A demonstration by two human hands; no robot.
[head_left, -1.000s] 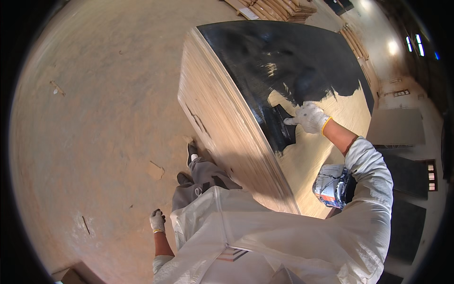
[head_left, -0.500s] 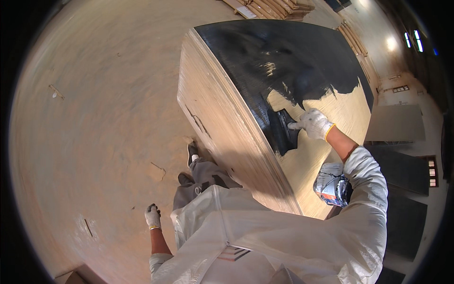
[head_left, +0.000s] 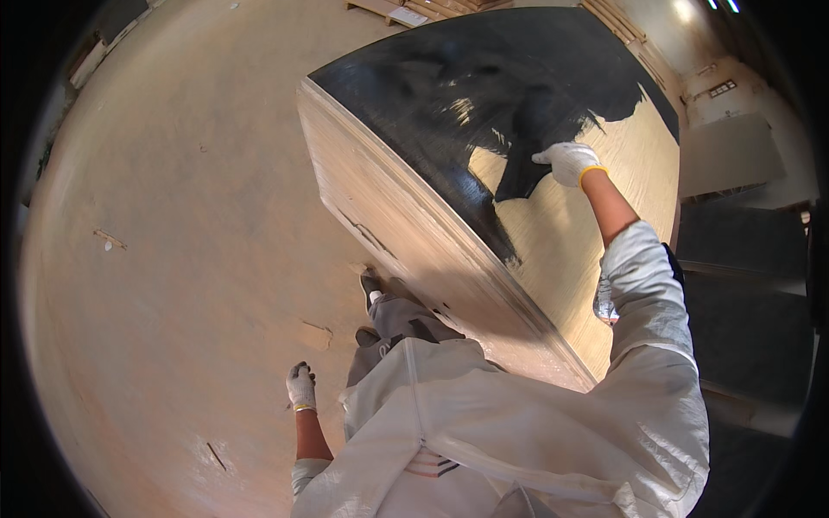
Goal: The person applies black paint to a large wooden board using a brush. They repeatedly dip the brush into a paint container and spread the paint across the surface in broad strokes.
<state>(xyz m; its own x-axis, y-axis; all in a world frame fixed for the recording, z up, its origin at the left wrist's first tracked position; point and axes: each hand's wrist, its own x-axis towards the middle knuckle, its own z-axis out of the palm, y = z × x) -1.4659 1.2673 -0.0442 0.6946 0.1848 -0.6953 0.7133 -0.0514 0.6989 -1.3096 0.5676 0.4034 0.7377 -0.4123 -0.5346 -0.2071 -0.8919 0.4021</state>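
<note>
A big stack of plywood sheets (head_left: 406, 233) stands in front of me, its top sheet (head_left: 570, 259) partly coated black (head_left: 466, 95) and partly bare pale wood. My right hand (head_left: 566, 162), in a white glove, presses on the top sheet at the edge of the black coating; whatever is under the palm is hidden. My left hand (head_left: 300, 387), also gloved, hangs beside my hip over the floor with its fingers curled and nothing visible in it. I wear a white coverall (head_left: 518, 432).
Dusty concrete floor (head_left: 173, 259) spreads to the left with small wood scraps (head_left: 108, 237). Dark coated boards (head_left: 743, 250) lie stacked at the right. Wooden pallets (head_left: 414, 10) sit at the far end. My shoe (head_left: 373, 289) is close to the stack's side.
My right hand has slid farther away across the top sheet, up along the edge of the black coating. My left hand has stayed hanging at my side.
</note>
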